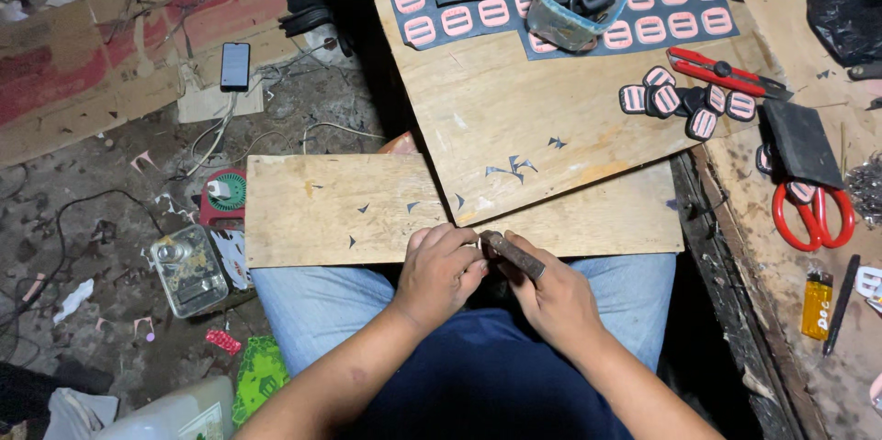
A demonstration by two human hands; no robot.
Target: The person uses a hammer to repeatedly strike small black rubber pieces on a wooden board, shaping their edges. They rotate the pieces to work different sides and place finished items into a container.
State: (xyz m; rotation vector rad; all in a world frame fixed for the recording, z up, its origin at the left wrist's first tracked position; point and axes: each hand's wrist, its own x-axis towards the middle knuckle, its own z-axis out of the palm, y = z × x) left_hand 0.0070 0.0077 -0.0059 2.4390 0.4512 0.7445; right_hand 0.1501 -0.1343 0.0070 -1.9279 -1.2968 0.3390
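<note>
plywood board (367, 210) on lap, both hands (496, 279) w/ dark tool (514, 254)

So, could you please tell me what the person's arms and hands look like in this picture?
Both forearms are bare, with no sleeves reaching into view. The left hand and right hand wear no gloves, and no rings, watch or bracelet can be seen. Short, trimmed fingernails show on the left hand.

Dim, warm overhead light falls on the wooden boards (514, 118), the floor (110, 174) shadowed, edges slightly soft.
</note>
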